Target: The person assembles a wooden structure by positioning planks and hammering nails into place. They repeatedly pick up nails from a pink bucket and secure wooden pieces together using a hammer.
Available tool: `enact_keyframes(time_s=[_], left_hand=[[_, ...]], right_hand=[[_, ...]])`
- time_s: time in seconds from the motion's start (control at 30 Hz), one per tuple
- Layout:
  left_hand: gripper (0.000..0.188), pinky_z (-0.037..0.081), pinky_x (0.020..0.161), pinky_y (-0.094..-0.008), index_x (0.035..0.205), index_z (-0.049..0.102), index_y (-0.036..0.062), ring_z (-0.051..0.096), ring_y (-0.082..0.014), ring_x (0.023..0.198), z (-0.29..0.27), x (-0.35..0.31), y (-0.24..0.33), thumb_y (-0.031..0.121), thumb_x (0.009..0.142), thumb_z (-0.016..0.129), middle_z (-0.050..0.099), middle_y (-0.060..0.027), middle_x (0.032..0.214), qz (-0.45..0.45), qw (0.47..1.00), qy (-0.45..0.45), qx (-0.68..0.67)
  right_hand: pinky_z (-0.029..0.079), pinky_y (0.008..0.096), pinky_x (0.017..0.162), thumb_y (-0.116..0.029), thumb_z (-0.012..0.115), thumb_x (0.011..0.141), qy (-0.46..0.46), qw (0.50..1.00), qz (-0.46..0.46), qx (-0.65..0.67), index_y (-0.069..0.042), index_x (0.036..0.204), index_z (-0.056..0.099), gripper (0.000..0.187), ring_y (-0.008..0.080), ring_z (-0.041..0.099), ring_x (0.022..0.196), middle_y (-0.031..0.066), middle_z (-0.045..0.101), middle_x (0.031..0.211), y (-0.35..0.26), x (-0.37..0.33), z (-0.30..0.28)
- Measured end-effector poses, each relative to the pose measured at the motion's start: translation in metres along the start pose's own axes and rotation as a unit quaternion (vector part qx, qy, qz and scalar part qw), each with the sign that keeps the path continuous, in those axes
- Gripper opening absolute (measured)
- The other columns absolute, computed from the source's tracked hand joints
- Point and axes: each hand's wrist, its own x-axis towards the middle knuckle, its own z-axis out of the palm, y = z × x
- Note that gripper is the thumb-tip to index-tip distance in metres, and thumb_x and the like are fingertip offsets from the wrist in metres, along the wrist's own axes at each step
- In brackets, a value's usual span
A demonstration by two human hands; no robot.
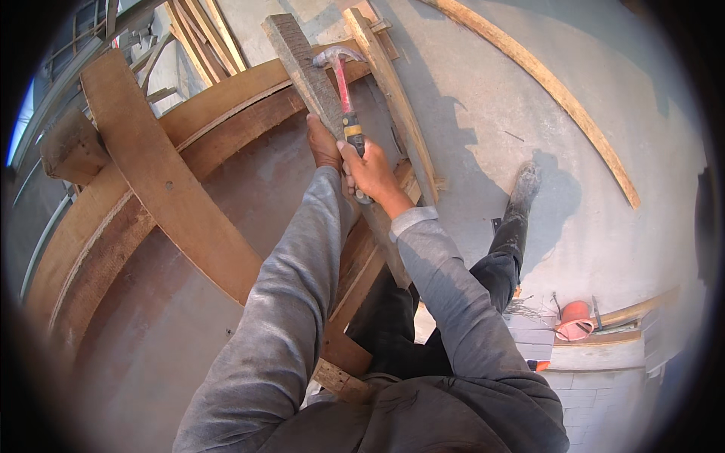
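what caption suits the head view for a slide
Right hand grips a claw hammer; left hand holds a wooden beam.

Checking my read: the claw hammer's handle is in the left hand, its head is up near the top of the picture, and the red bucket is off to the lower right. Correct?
Not quite: the head view shows the claw hammer's handle in the right hand. Its head is near the top, and the red bucket is off to the lower right.

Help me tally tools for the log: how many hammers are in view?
1: the claw hammer in the right hand, close beside the left hand. Another could be hidden behind the timber.
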Motion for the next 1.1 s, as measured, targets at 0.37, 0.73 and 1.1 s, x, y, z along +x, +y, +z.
enact_keyframes(time_s=[0.37, 0.73, 1.1], left_hand=[[0.065, 0.049, 0.092, -0.0372, 0.125, 0.060, 0.0001, 0.064, -0.0246, 0.101, 0.012, -0.015, 0.010, 0.054, 0.100, 0.034, 0.066, -0.0134, 0.114, 0.003, 1.000, -0.016, 0.023], [0.061, 0.048, 0.091, -0.0346, 0.119, 0.063, -0.0023, 0.064, -0.0226, 0.096, -0.002, -0.016, 0.013, 0.048, 0.102, 0.033, 0.068, -0.0125, 0.109, -0.010, 1.000, -0.009, -0.002], [0.057, 0.048, 0.087, -0.0351, 0.111, 0.066, -0.0019, 0.063, -0.0229, 0.092, -0.014, -0.007, -0.007, 0.045, 0.100, 0.036, 0.069, -0.0111, 0.103, 0.001, 1.000, 0.013, -0.008]], right_hand=[[0.049, 0.0284, 0.044, -0.035, 0.050, 0.104, 0.182, 0.918, -0.253, 0.247, -0.002, 0.101, 0.050, 0.033, 0.0115, 0.055, 0.049, 0.0028, 0.051, 0.064, 0.004, -0.011, -0.006], [0.050, 0.0302, 0.046, -0.037, 0.050, 0.102, 0.316, 0.769, -0.404, 0.381, -0.005, 0.096, 0.052, 0.033, 0.0123, 0.053, 0.048, 0.0021, 0.049, 0.062, -0.063, -0.032, -0.039], [0.055, 0.0325, 0.054, -0.041, 0.046, 0.103, 0.313, 0.786, -0.383, 0.370, -0.007, 0.090, 0.050, 0.037, 0.0119, 0.051, 0.051, 0.0019, 0.048, 0.062, -0.075, -0.043, -0.038]])
